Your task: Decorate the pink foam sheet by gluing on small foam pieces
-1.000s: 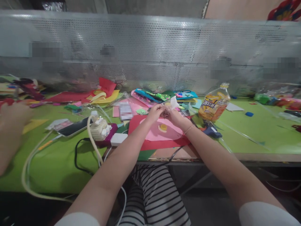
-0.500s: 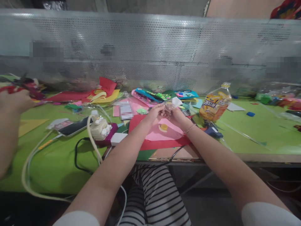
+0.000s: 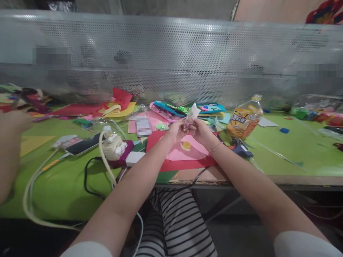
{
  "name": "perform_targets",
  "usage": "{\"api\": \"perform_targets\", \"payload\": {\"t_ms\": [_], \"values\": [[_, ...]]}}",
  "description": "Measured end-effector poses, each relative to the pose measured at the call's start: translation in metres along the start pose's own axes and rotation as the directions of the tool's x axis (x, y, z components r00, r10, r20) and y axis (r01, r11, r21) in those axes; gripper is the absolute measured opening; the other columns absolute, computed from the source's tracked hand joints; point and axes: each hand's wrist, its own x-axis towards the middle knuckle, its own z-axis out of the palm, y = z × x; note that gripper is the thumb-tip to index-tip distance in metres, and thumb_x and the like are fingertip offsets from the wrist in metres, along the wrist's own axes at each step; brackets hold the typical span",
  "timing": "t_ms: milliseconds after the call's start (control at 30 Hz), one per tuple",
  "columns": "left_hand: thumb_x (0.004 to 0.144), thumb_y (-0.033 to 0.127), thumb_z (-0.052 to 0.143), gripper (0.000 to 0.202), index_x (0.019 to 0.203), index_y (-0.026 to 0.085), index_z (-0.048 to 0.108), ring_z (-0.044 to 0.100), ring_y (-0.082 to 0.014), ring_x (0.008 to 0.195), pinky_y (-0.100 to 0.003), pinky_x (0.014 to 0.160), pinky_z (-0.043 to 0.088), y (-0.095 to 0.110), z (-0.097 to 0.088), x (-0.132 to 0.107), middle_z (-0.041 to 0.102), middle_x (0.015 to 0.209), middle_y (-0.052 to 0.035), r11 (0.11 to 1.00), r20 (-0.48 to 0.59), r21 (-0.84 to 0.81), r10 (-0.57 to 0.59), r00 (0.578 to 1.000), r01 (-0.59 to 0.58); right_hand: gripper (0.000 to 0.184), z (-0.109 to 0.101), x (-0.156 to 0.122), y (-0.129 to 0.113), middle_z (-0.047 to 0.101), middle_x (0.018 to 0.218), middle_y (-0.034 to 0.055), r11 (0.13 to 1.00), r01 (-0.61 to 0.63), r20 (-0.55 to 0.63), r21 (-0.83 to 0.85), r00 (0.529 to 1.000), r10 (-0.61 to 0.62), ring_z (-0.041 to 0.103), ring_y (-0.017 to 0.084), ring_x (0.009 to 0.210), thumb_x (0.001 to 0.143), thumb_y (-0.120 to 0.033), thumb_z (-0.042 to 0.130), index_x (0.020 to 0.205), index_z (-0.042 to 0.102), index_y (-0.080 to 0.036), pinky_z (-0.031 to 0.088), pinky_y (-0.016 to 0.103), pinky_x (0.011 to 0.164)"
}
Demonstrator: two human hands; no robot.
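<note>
My left hand (image 3: 177, 130) and my right hand (image 3: 199, 130) meet over the sheets, fingers pinched together. Between them is a small clear plastic bag (image 3: 193, 112) with a whitish upper part, gripped from both sides. What lies inside it is hidden by the fingers. Below the hands, a pink paper shape (image 3: 177, 153) rests on a red sheet (image 3: 184, 165). On the pink shape sit a small yellow round piece (image 3: 187, 145) and a pale curved strip touching it.
Right of my hands stands a plastic bottle (image 3: 245, 119) with an orange label, near a dark blue tool (image 3: 243, 150). To the left are a phone (image 3: 85, 144), a power strip (image 3: 115, 148) and cables. Another person's hand (image 3: 13, 125) is at the far left. A perforated metal panel (image 3: 171, 53) rises behind.
The plastic bag has turned more upright between my hands, its white part shifting left and up. My fingers have drawn closer. The other person's hand at left has moved slightly.
</note>
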Motion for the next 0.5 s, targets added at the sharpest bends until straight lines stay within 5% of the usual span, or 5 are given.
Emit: {"api": "perform_targets", "payload": {"t_ms": [267, 500], "values": [[0.081, 0.012, 0.046, 0.016, 0.067, 0.013, 0.054, 0.037, -0.0060, 0.041, -0.022, 0.048, 0.036, 0.0024, -0.0027, 0.0023, 0.044, 0.049, 0.0011, 0.993, 0.076, -0.064, -0.098, 0.992, 0.103, 0.026, 0.0069, -0.0086, -0.0062, 0.036, 0.051, -0.0079, 0.982, -0.043, 0.045, 0.183, 0.998, 0.035, 0.030, 0.007, 0.042, 0.085, -0.043, 0.053, 0.072, 0.047, -0.021, 0.047, 0.024, 0.058], [0.083, 0.016, 0.048, 0.023, 0.060, 0.015, 0.047, 0.037, -0.0065, 0.041, -0.022, 0.047, 0.035, 0.0004, -0.0026, 0.0028, 0.040, 0.047, 0.0019, 0.997, 0.017, -0.061, -0.051, 0.999, 0.052, 0.021, 0.0042, -0.0057, -0.0046, 0.044, 0.057, -0.0052, 0.978, -0.075, 0.037, 0.192, 0.997, 0.069, 0.032, 0.007, 0.045, 0.084, -0.037, 0.052, 0.073, 0.050, -0.019, 0.040, 0.020, 0.050]]}}
